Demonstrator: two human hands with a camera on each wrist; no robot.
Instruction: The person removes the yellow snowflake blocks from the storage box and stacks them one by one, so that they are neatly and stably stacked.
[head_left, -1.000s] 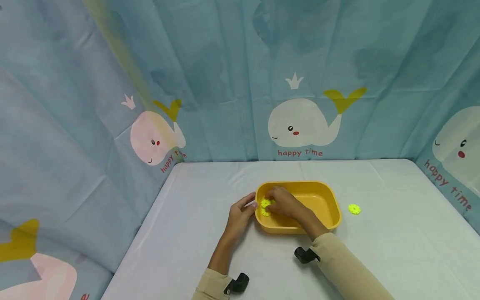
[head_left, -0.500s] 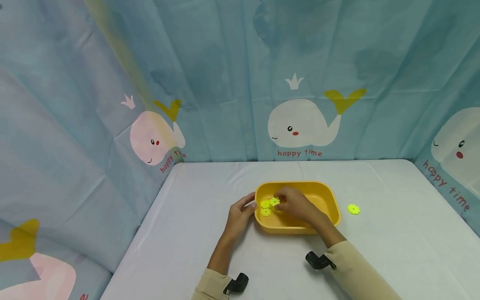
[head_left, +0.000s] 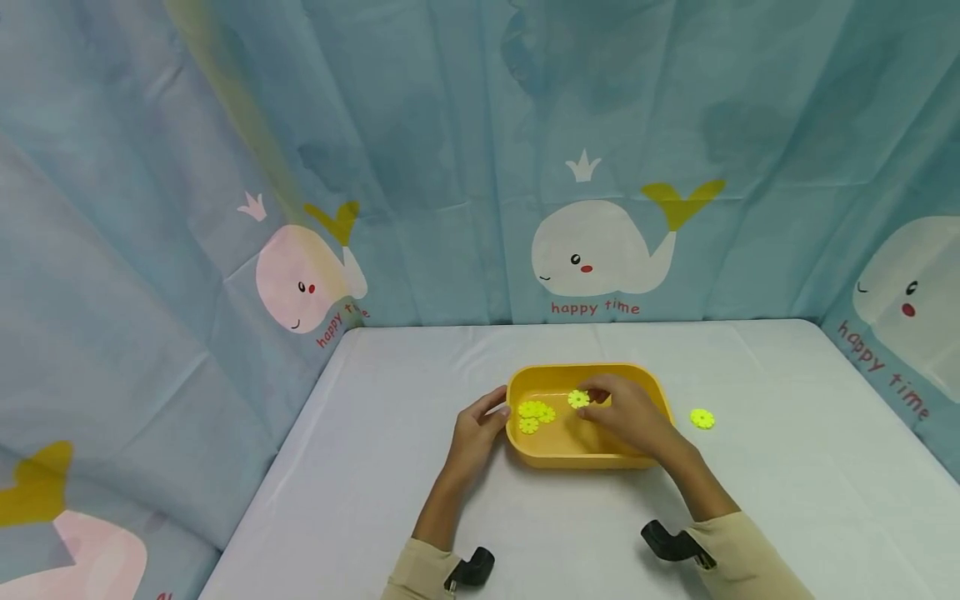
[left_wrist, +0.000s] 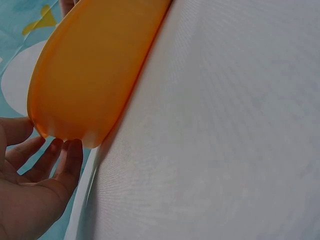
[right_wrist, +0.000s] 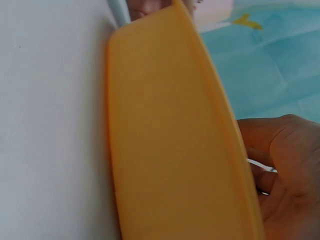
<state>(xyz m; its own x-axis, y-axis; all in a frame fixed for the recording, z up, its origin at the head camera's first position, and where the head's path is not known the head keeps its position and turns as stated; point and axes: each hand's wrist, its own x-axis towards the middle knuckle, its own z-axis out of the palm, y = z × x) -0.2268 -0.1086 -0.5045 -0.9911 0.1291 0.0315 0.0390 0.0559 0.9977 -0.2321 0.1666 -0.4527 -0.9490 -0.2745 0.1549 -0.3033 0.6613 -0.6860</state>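
A yellow plastic basin (head_left: 540, 460) stands on the white table. My right hand (head_left: 630, 417) reaches into it, pinching a bright yellow flower-shaped disc (head_left: 578, 399) between thumb and fingers. Several similar discs (head_left: 537, 410) lie grouped at the basin's left end, some overlapping. My left hand (head_left: 474, 435) rests its fingertips and thumb against the outside of that end; the left wrist view shows the fingers (left_wrist: 75, 155) at the end wall. In the right wrist view the basin's side (right_wrist: 170, 120) hides part of my right hand (right_wrist: 295, 170).
One more yellow disc (head_left: 702, 418) lies on the table just right of the basin. The white tablecloth (head_left: 360, 467) spreads around. Behind and to the left hangs a blue curtain (head_left: 450, 167) printed with whales. A black wrist camera (head_left: 671, 543) sits on the right cuff.
My right hand has moved right and lifted a disc away from the pile at the basin's left end, uncovering the other discs there. My left hand has kept its place.
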